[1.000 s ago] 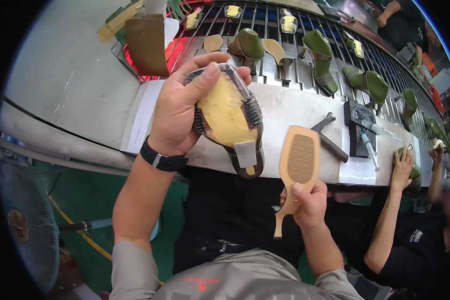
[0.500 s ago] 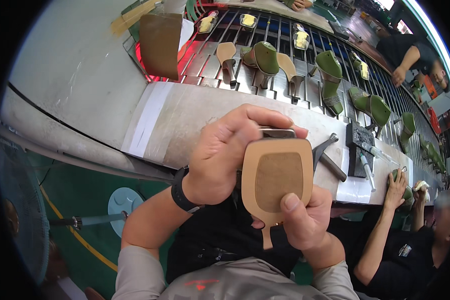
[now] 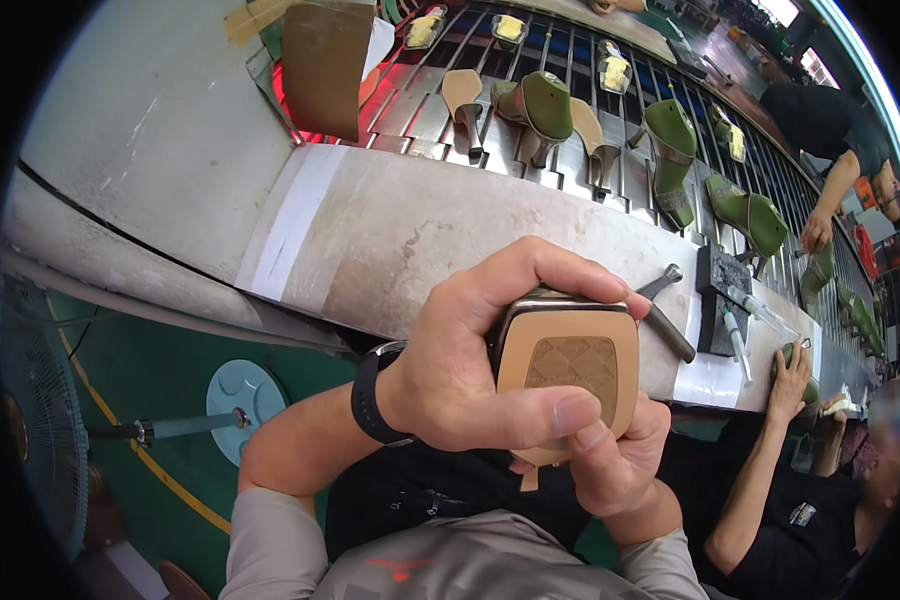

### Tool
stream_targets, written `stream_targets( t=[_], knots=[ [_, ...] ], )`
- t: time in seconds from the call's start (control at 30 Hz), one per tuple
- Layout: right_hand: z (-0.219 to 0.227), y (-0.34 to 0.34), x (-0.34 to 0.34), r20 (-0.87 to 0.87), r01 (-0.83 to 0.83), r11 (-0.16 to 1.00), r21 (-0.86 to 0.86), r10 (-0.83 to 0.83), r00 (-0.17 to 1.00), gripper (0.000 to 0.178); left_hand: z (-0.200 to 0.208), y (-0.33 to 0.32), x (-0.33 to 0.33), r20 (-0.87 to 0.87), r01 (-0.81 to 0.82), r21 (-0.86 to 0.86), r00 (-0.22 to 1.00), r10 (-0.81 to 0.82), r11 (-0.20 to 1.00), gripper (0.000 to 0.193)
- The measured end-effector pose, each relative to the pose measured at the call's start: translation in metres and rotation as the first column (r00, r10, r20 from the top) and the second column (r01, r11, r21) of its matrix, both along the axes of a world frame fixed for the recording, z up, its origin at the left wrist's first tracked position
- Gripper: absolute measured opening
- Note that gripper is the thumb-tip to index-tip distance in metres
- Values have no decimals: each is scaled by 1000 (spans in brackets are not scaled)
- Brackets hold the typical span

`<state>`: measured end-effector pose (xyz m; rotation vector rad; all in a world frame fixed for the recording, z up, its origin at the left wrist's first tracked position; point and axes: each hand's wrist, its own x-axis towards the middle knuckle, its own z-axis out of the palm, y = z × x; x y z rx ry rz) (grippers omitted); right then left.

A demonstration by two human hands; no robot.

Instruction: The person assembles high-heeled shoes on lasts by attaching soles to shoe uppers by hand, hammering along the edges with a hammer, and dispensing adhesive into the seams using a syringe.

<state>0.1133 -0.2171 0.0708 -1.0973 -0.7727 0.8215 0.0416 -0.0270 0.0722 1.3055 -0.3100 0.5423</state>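
Note:
A tan shoe sole (image 3: 580,356), with a brown diamond-textured panel in its middle and a narrow tail at the lower end, is held up in front of my body. It lies against a dark-edged shoe whose upper is mostly hidden behind it. My left hand (image 3: 470,350) wraps round both, its fingers over the top edge and its thumb pressed flat on the sole. Lower down, my right hand (image 3: 620,460) grips the same pieces from the right, its thumb on the sole beside the left thumb.
Beyond the pale bench edge (image 3: 420,215), a conveyor (image 3: 430,145) carries green shoes (image 3: 547,105), heeled tan soles (image 3: 462,92) and small trays. A hammer (image 3: 670,330), a black block (image 3: 715,300) and syringes (image 3: 738,345) lie at right. Co-workers sit at right; a fan (image 3: 50,420) stands left.
The sole and shoe have tilted and come slightly nearer the bench. My left thumb has come down onto the sole's face; the right hand's thumb has shifted to the lower edge.

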Motion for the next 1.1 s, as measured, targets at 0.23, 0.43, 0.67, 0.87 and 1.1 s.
stream_targets(
  t=[0.23,0.43,0.67,0.87,1.1],
  knots=[
    [3,1,-5,1,25,1000,-12,-25,1000,28,4,1,-5,-1,-8,45,1000,8,999,67],
    [4,1,-4,17,12,998,-70,-11,1000,26,11,-2,-11,-82,29,-132,996,-40,991,57],
    [7,5,-12,78,40,995,-90,-33,996,18,33,-2,-25,-253,-39,-137,967,3,990,50],
    [-5,11,-22,160,68,998,-4,-67,985,16,57,6,-37,-390,-114,80,911,137,990,22],
    [-2,13,-7,300,-93,976,-196,150,942,17,71,25,-15,-413,-218,339,839,353,915,26]
  ],
)
